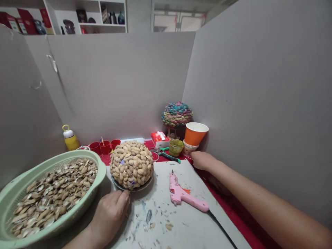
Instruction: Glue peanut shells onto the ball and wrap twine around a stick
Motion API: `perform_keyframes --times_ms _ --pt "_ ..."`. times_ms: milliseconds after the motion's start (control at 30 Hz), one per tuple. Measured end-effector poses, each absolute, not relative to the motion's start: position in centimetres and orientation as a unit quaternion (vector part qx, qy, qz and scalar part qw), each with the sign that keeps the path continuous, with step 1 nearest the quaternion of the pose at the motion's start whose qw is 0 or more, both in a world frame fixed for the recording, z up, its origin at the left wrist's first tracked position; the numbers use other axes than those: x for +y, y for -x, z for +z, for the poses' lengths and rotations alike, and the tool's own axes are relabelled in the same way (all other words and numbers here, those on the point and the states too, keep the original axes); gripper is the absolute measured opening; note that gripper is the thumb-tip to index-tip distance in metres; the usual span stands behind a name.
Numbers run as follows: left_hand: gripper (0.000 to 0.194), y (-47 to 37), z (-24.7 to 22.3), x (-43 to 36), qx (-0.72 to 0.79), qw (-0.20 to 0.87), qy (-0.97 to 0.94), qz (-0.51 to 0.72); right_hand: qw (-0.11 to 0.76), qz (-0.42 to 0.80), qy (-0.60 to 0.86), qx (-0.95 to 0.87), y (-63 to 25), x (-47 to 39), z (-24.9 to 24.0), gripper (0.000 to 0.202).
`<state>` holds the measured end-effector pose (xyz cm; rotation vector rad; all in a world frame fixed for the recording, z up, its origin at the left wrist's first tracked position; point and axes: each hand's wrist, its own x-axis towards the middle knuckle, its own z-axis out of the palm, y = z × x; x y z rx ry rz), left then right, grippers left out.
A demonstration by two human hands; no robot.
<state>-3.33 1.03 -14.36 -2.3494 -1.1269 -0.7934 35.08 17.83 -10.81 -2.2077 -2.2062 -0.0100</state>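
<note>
A dome covered in peanut shells (131,164), with small purple patches showing, rests on a dark round dish (145,186). My left hand (111,211) is closed at the dish's front rim, thumb and fingers pressed together. At the right, my right hand (203,161) reaches down beside the stacked paper cups (189,148) under an orange cup (195,135); its fingertips are too small and partly hidden to tell what they touch. A pink glue gun (183,195) lies on the grey board (155,221) between my hands.
A green basket (101,173) of shell halves fills the left. Behind stand a yellow bottle (70,140), red cups (105,147), green-handled pliers (169,158), a bowl of green stuff (175,148) and a colourful dome (177,114). Grey partitions (124,83) enclose the table; the gun's black cord (221,228) runs frontward.
</note>
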Motion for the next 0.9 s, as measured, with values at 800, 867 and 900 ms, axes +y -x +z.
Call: perform_keyframes --times_ms 800,867,900 --pt "0.017 2.5 -14.2 0.9 -0.424 0.161 0.835 -0.312 0.275 0.588 0.506 -0.567 -20.1 13.0 -10.1 0.013" --pt "0.019 2.2 -14.1 0.8 -0.429 0.156 0.834 -0.311 0.288 0.623 0.492 -0.536 -19.9 13.2 -10.1 0.013" --pt "0.020 2.1 -14.0 0.7 -0.433 0.151 0.833 -0.311 0.290 0.638 0.486 -0.522 -19.9 13.3 -10.1 0.014"
